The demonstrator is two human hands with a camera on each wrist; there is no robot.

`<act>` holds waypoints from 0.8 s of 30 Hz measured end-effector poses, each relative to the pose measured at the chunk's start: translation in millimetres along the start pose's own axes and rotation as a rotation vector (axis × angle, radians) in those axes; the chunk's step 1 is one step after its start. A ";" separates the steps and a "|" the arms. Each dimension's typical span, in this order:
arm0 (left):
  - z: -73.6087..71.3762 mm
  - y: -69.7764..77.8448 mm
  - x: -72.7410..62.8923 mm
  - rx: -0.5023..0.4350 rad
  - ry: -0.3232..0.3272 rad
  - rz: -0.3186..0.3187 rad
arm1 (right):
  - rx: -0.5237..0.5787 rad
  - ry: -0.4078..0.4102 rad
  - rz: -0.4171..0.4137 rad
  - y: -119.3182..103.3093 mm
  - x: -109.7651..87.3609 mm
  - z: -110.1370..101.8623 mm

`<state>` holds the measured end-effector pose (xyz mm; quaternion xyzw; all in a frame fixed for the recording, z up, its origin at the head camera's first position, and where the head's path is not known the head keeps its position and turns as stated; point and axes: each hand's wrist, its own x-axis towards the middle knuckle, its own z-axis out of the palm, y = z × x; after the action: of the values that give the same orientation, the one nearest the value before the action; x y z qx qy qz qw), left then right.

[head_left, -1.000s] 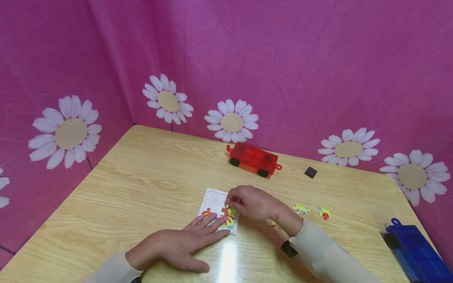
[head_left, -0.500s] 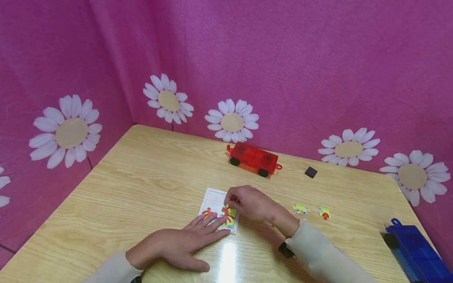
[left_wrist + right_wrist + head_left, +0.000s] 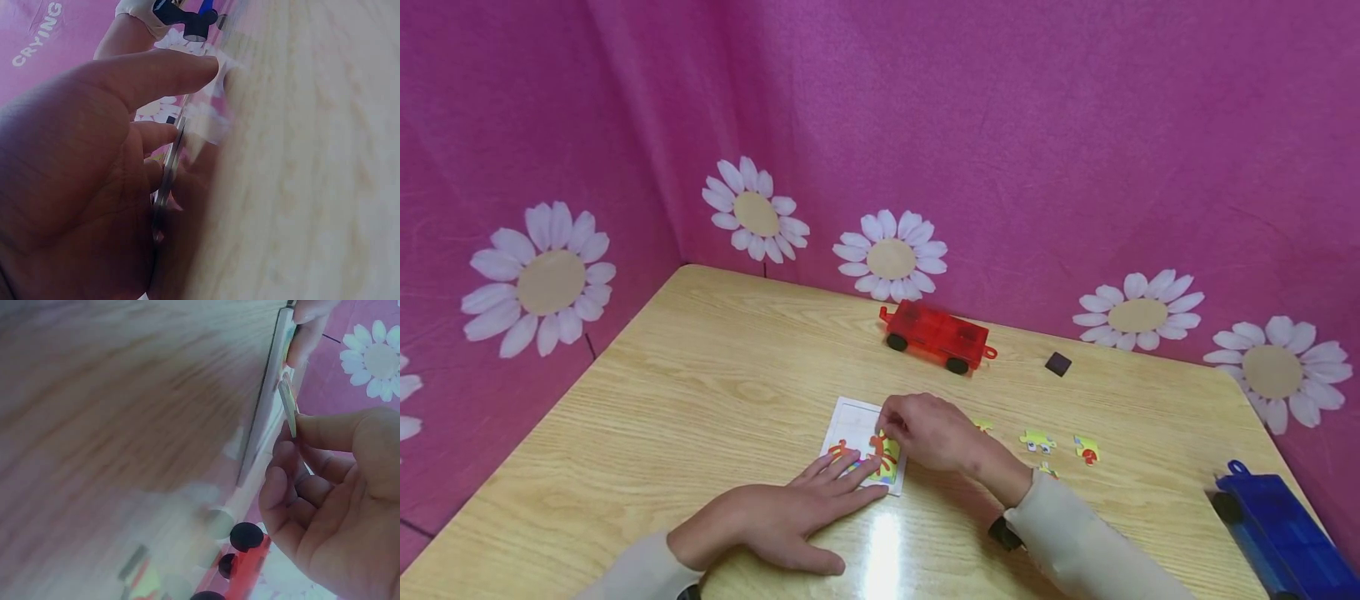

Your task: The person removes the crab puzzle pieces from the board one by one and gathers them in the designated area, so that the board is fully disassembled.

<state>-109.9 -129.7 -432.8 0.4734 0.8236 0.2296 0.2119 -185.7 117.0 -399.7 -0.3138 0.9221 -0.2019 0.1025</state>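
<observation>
A white-framed puzzle tray [image 3: 848, 421] lies on the table, with colourful pieces filling its near part. My left hand [image 3: 790, 517] rests palm down with fingers spread, fingertips over the tray's near edge and the pieces there. At the tray's right side, my right hand [image 3: 928, 429] pinches a puzzle piece [image 3: 287, 407] between thumb and fingers. In the right wrist view this piece is tilted close over the tray, seen almost edge-on. The left wrist view shows the left thumb [image 3: 178, 72] stretched out just above the tabletop.
Loose yellow puzzle pieces lie right of the right hand, among them one with eyes [image 3: 1037, 442] and one with a red shape [image 3: 1087, 450]. A red toy wagon [image 3: 936, 333] and a dark square [image 3: 1058, 364] stand farther back. A blue wagon [image 3: 1285, 529] is at the right edge.
The right forearm has shifted slightly left, uncovering more loose pieces beside it. The right hand stays at the tray with its piece; the left hand keeps its place.
</observation>
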 end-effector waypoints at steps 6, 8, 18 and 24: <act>0.0 1.0 0.1 -0.017 -0.001 -0.001 | 0.014 0.037 -0.017 2.3 -9.1 -11.4; 0.0 1.5 0.1 -0.019 -0.001 -0.002 | 0.016 0.044 -0.026 4.8 -15.3 -15.8; 0.0 1.4 0.3 -0.014 0.001 0.000 | 0.037 0.049 0.012 29.0 -57.1 -39.2; 0.6 1.2 -1.1 -0.020 0.001 0.003 | 0.061 0.066 0.024 50.2 -85.5 -51.2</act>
<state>-108.2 -130.0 -432.5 0.4722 0.8208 0.2383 0.2159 -162.0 222.0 -370.3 -0.2926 0.9221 -0.2390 0.0839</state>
